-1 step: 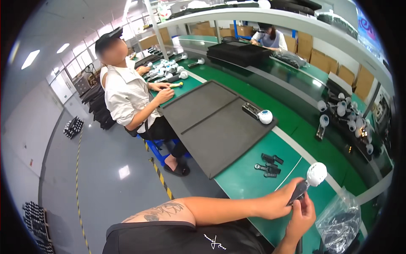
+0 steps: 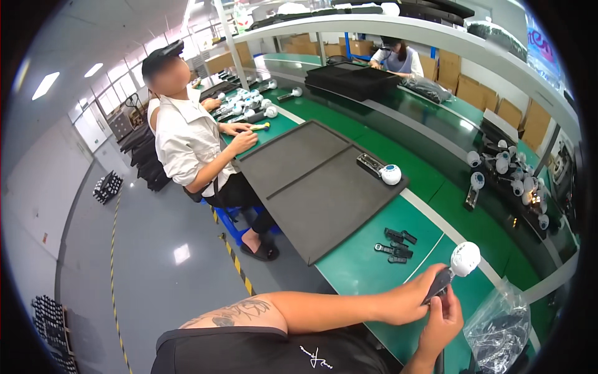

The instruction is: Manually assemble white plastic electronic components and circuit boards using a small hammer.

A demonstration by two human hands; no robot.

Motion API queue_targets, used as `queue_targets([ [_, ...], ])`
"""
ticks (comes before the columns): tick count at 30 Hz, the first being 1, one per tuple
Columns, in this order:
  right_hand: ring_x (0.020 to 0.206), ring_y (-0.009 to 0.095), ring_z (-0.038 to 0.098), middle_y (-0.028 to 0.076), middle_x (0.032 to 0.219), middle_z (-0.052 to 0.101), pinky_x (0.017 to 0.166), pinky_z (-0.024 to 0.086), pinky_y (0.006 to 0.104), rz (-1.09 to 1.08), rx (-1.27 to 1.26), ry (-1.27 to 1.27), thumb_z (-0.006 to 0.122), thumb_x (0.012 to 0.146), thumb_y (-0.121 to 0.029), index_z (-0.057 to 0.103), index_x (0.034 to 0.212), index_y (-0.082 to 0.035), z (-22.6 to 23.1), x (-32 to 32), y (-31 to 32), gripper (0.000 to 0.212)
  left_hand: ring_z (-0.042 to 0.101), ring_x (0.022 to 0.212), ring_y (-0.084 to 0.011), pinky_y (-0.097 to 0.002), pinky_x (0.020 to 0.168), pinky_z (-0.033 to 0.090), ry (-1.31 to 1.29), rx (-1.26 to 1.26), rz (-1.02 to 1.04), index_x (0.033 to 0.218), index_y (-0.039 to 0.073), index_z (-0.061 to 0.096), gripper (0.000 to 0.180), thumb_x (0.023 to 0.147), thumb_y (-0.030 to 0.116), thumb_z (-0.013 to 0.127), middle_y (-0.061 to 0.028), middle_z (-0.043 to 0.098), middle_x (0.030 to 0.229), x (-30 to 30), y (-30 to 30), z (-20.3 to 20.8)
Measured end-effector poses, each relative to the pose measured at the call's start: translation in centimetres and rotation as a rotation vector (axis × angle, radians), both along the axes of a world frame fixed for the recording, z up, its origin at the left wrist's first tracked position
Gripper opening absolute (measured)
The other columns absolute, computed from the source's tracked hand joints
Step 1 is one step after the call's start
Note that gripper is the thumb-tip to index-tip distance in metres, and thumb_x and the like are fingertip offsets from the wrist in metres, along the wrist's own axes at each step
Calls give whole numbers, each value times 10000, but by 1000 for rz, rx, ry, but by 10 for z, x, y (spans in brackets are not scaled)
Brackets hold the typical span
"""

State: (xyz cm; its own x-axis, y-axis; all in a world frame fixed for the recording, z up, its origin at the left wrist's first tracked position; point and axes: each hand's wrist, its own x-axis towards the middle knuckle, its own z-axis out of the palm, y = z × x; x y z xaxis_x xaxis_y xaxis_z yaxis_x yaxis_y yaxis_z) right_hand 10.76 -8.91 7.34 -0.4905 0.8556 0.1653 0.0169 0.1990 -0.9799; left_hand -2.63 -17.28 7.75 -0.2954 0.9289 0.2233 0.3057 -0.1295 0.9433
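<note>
My left hand (image 2: 414, 299) is wrapped round the black handle (image 2: 440, 282) of a device with a round white head (image 2: 465, 258). The device is tilted, its head up and to the right. Below the handle, my right hand (image 2: 443, 321) has its thumb and fingers pinched together against the handle's underside. Whatever small part may be between those fingertips is hidden. Several small black plastic pieces (image 2: 396, 245) lie on the green table (image 2: 367, 274) just beyond my left hand. Another white ball-headed device (image 2: 390, 174) with a black handle lies on a dark grey tray (image 2: 317, 212).
A clear plastic bag (image 2: 498, 324) lies right of my hands. More ball-headed devices (image 2: 520, 181) are heaped at the far right, others (image 2: 246, 103) at the far left. A co-worker in a white shirt (image 2: 180, 140) sits left; another person (image 2: 398, 59) works across the table under a shelf (image 2: 374, 25).
</note>
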Motion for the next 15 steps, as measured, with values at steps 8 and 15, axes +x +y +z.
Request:
queue_targets([
  [8, 849, 201, 617, 104, 983, 683, 803, 513, 305, 14, 499, -207, 677, 936, -5, 669, 1410, 1, -5, 5, -11, 474, 634, 1192, -405, -467, 981, 522, -20, -13, 3, 1617, 42, 153, 814, 925, -6, 579, -282, 557, 1417, -6, -9, 6],
  [15, 900, 248, 609, 113, 1057, 680, 855, 495, 337, 63, 422, -189, 650, 937, -7, 621, 1478, -25, -28, 13, 7, 542, 638, 1199, -397, -469, 989, 516, -111, -44, -67, 1618, 66, 165, 809, 925, -7, 577, -262, 585, 1408, -6, -10, 6],
])
